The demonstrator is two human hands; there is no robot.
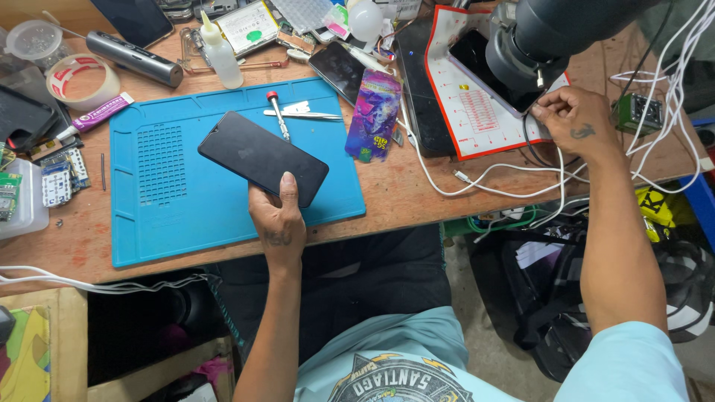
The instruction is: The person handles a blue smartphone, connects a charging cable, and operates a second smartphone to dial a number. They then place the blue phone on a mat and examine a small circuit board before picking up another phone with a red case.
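Smartphone, black and face-hidden, lies over the blue repair mat, gripped at its near end by the left hand: the thumb presses on top of the near corner and the fingers curl underneath. Its long axis runs diagonally across the mat, from that near corner by the mat's front edge up and away toward the mat's far-left part. Whether the far end rests on the mat or is lifted just clear of it I cannot tell from this angle.

Just beyond the phone, still on the mat, lie a red-capped screwdriver and a pair of tweezers; a purple printed card overlaps the mat's right edge.

The right hand is well off the mat's right side, fingers bunched and pinching at the edge of a second phone lying on a white, red-bordered pad under a dark microscope head. So the left hand alone has the black phone; the right is well apart from it, across the surface, with white cables trailing between.
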